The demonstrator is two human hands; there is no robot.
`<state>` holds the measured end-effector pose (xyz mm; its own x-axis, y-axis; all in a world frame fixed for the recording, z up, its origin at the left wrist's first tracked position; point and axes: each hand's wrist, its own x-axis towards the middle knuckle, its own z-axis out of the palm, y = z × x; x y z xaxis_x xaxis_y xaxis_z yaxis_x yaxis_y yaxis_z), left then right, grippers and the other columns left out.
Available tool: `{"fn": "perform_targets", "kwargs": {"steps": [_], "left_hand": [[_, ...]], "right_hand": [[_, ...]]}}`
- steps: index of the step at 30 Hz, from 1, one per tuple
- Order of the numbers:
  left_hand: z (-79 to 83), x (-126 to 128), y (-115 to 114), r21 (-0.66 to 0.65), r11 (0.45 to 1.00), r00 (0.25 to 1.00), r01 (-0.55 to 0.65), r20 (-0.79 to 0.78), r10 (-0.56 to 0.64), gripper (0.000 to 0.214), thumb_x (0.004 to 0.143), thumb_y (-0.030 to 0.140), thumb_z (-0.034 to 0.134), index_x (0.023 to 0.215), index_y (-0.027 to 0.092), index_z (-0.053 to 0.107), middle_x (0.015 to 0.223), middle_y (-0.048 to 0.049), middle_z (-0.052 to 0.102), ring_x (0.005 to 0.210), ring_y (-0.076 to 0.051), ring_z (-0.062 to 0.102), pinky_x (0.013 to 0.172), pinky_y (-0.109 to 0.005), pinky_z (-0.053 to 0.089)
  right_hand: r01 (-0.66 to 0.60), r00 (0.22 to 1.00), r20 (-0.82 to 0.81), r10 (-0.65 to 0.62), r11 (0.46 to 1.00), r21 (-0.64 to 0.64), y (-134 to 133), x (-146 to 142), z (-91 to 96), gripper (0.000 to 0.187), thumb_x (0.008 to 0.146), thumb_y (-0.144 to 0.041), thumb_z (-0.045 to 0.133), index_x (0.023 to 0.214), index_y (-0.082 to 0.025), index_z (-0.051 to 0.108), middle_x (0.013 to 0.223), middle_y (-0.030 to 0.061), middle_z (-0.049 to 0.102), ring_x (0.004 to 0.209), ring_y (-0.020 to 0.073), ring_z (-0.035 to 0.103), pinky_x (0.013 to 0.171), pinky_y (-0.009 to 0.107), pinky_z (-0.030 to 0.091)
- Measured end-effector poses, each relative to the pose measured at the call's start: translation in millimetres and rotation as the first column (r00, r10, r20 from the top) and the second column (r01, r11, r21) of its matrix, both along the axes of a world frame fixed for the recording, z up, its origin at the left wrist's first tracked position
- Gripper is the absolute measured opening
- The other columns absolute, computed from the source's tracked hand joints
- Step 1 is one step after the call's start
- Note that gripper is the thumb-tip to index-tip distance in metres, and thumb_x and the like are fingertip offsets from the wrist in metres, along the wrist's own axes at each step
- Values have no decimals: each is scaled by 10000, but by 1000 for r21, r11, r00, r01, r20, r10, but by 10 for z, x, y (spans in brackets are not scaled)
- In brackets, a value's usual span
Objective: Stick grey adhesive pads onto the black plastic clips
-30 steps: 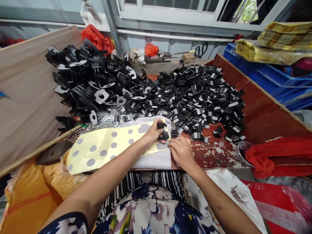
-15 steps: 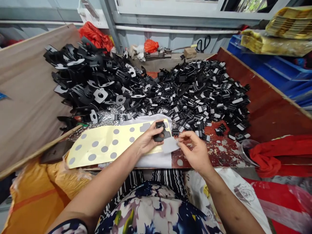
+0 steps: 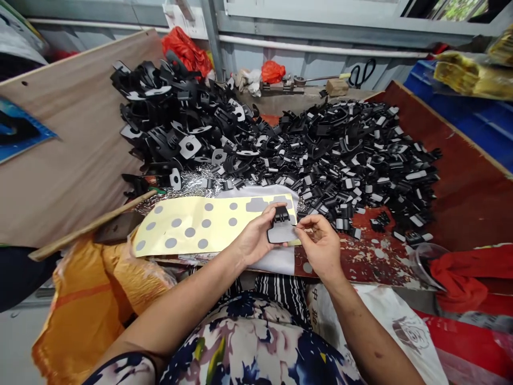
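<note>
My left hand [image 3: 256, 236] grips a black plastic part [image 3: 281, 214] with a toothed, hinge-like end, thumb at its left edge. Over the part's flat face lies a light grey adhesive piece [image 3: 281, 233], covering the hole in it. My right hand [image 3: 324, 248] pinches the right corner of this grey piece between thumb and index finger. Beneath both hands spreads a yellow backing sheet [image 3: 218, 235] with grey round and larger shaped stickers on it. A pale grey cloth [image 3: 280, 262] shows under the sheet.
Behind the sheet rise heaps of larger black parts [image 3: 160, 117] and small black pieces [image 3: 360, 155]. Silver pins [image 3: 196, 182] lie between. A wooden stick [image 3: 92, 227] crosses the left edge. At right stand a clear plastic cup [image 3: 427, 262] and red cloth [image 3: 460, 272].
The grey piece has moved from beside the black part to lying over its face, hiding the hole. My right hand has come closer to my left. The camera view has shifted left.
</note>
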<state>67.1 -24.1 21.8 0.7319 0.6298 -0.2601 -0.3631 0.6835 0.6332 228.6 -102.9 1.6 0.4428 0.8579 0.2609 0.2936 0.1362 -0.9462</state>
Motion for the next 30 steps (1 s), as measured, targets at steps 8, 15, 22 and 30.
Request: {"fn": "perform_targets", "kwargs": {"steps": [8, 15, 22, 30], "left_hand": [[-20, -26, 3, -9, 1000, 1000, -17, 26, 17, 466, 931, 497, 719, 1335, 289, 615, 1223, -100, 628, 877, -213, 637, 655, -322, 549], [-8, -70, -7, -24, 1000, 1000, -16, 7, 16, 484, 883, 450, 773, 1319, 299, 626, 1238, -96, 632, 913, -224, 641, 705, -337, 570], [-111, 59, -153, 229, 952, 954, -204, -174, 246, 564, 761, 236, 844, 1263, 300, 596, 1150, -37, 598, 947, -189, 599, 649, -227, 532], [-208, 72, -218, 297, 933, 946, -202, -186, 264, 497, 811, 266, 796, 1238, 287, 543, 1051, 0, 563, 670, -115, 552, 436, -207, 446]], "right_hand": [[-5, 1000, -17, 5, 1000, 6, 22, -33, -45, 157, 854, -287, 756, 956, -240, 645, 859, 20, 700, 789, 197, 675, 689, 309, 564], [-7, 998, 64, 8, 1000, -1, 8, -63, -44, 89, 893, -262, 717, 945, -245, 646, 879, 24, 703, 832, 208, 681, 729, 322, 561], [-13, 907, 420, -6, 999, 42, -52, -169, -25, 69, 965, -202, 626, 988, -267, 623, 946, 38, 683, 900, 226, 674, 815, 371, 554], [73, 827, 561, -35, 996, -46, -81, -121, 12, 358, 879, -324, 751, 1195, -251, 601, 1078, 106, 683, 967, 288, 650, 889, 468, 535]]}}
